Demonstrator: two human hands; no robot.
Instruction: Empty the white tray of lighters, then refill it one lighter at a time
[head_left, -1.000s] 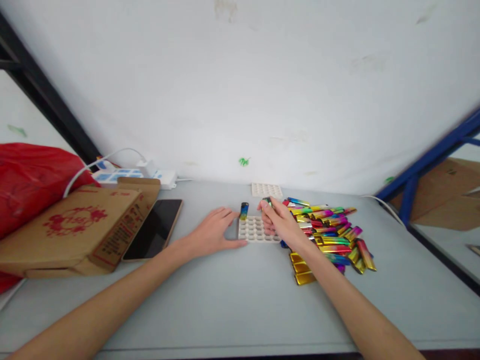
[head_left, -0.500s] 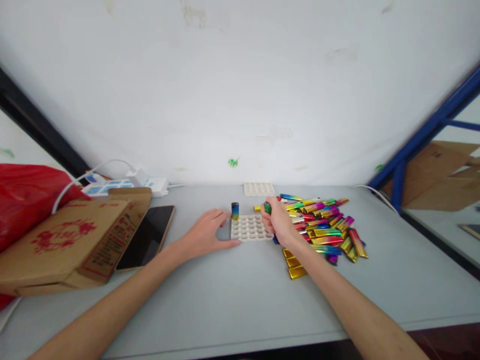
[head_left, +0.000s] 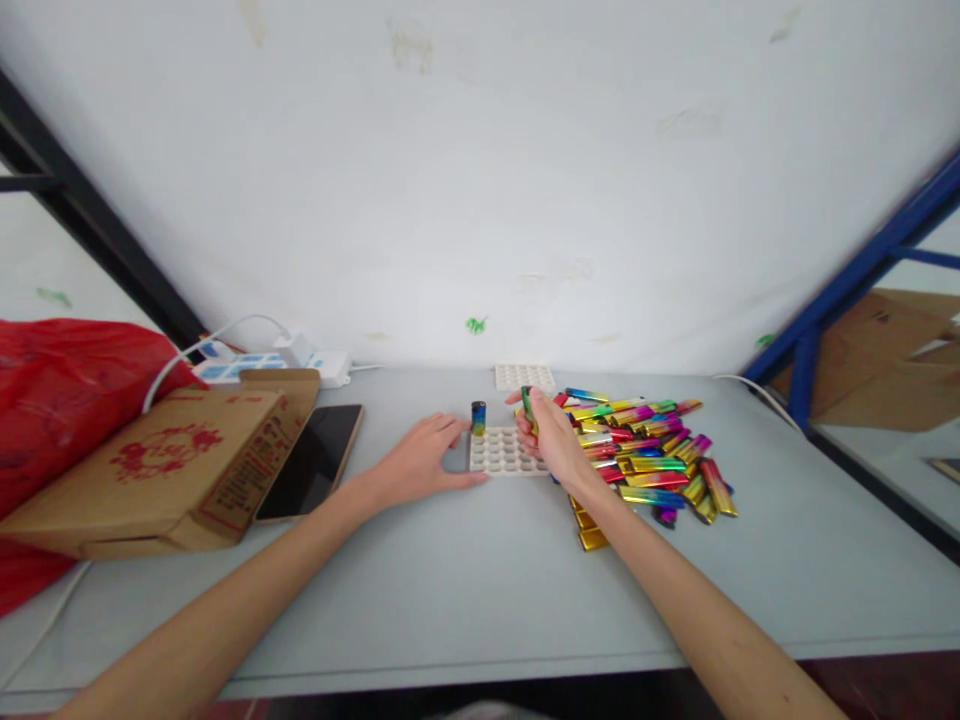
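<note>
A white tray with rows of holes (head_left: 499, 455) lies on the table in front of me. One blue-and-yellow lighter (head_left: 478, 418) stands upright in its far left corner. My left hand (head_left: 424, 460) is at the tray's left side, thumb and fingers apart, with the thumb by the near left corner. Above the tray's right part, my right hand (head_left: 553, 440) grips a green metallic lighter (head_left: 528, 403), tilted and partly hidden by the fingers. Right beside that hand spreads a heap of shiny multicoloured lighters (head_left: 652, 465), some of them behind my wrist.
A second white holed tray (head_left: 523, 377) lies near the wall. On the left are a dark-screened tablet (head_left: 311, 465), a cardboard box (head_left: 157, 465), a red plastic bag (head_left: 75, 365) and a white power strip (head_left: 330, 367). A blue metal frame (head_left: 806, 365) borders the right side.
The green lighter in my right hand has turned more upright, and the fingers have opened out a little around it. My left hand keeps its place by the tray. The view has shifted slightly.
</note>
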